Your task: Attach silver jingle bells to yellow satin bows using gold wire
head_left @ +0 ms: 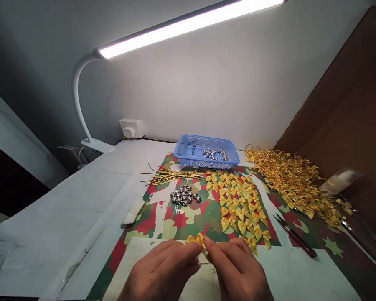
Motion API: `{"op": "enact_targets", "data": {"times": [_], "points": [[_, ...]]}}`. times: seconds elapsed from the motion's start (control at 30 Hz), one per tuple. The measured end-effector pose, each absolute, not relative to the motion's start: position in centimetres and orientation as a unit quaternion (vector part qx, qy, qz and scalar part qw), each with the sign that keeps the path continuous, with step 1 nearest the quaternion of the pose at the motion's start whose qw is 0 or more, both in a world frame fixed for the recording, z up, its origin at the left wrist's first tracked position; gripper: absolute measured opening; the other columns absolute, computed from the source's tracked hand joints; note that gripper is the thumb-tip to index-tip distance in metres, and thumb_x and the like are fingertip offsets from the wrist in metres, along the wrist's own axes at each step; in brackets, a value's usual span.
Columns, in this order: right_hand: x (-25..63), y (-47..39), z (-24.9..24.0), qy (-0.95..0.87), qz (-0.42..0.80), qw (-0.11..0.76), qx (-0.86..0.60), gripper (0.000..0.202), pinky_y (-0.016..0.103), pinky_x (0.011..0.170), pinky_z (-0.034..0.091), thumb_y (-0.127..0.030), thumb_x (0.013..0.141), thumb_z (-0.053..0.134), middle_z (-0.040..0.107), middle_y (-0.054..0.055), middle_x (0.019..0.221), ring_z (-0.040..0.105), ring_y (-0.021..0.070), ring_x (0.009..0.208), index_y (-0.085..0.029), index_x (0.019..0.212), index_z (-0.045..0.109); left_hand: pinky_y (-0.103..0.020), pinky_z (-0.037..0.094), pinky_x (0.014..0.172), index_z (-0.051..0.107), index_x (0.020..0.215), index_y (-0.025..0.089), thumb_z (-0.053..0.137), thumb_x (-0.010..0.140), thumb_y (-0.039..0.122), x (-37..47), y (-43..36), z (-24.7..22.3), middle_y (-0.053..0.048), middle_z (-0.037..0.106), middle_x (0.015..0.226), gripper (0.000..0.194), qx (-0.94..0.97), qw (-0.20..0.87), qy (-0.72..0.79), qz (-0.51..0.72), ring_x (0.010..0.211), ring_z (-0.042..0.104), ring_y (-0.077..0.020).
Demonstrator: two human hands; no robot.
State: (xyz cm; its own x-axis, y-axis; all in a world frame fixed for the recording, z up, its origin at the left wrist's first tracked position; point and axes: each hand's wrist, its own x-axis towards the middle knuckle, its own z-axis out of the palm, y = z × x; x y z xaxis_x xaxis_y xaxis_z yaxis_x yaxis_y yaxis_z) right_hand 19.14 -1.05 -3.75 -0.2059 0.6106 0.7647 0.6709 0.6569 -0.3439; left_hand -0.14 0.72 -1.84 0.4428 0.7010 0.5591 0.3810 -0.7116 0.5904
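Observation:
My left hand and my right hand meet at the near edge of the table, fingertips together on one small yellow ribbon bow. Both hands pinch it from either side. Just beyond them lie several loose yellow bows spread on a camouflage-patterned mat. A cluster of small silver bells sits left of the bows, and a bundle of gold wire ties lies behind the bells.
A blue plastic basket holding more silver bells stands at the back. A large heap of finished gold bows fills the right side. Scissors lie right of my hands. A white clamp lamp arches overhead; a cardboard panel stands at right.

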Motion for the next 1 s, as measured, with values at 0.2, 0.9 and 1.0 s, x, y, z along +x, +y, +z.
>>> {"op": "enact_targets", "data": {"times": [0.2, 0.9, 1.0], "points": [[19.0, -1.1, -3.0, -0.798, -0.044, 0.459, -0.389, 0.025, 0.033, 0.068, 0.045, -0.005, 0.099, 0.054, 0.069, 0.008, 0.085, 0.058, 0.0161, 0.073, -0.005, 0.124, 0.060, -0.017, 0.055, 0.073, 0.056, 0.123, 0.022, 0.059, 0.093, 0.004, -0.2, 1.0, -1.2, 0.003, 0.070, 0.086, 0.035, 0.846, 0.155, 0.351, 0.371, 0.078, 0.066, -0.0111], [19.5, -1.5, -2.8, -0.555, 0.312, 0.629, -0.446, 0.022, 0.020, 0.088, 0.050, -0.049, 0.094, 0.067, 0.072, 0.001, 0.098, 0.067, 0.0142, 0.094, -0.028, 0.098, 0.073, -0.016, 0.049, 0.069, 0.059, 0.098, 0.023, 0.050, 0.100, 0.008, -0.6, 0.6, -0.8, 0.002, 0.062, 0.089, 0.018, 0.832, 0.239, 0.378, 0.327, 0.074, 0.062, -0.0085], [20.5, -1.9, -1.8, -0.364, 0.528, 0.631, -0.437, 0.040, 0.017, 0.054, 0.043, -0.061, 0.088, 0.068, 0.056, -0.002, 0.059, 0.052, 0.0084, 0.054, -0.022, 0.078, 0.069, -0.014, 0.050, 0.069, 0.058, 0.100, 0.023, 0.054, 0.097, 0.005, -0.7, 0.9, -0.4, 0.001, 0.064, 0.090, 0.019, 0.842, 0.233, 0.351, 0.337, 0.076, 0.064, -0.0083]]}}
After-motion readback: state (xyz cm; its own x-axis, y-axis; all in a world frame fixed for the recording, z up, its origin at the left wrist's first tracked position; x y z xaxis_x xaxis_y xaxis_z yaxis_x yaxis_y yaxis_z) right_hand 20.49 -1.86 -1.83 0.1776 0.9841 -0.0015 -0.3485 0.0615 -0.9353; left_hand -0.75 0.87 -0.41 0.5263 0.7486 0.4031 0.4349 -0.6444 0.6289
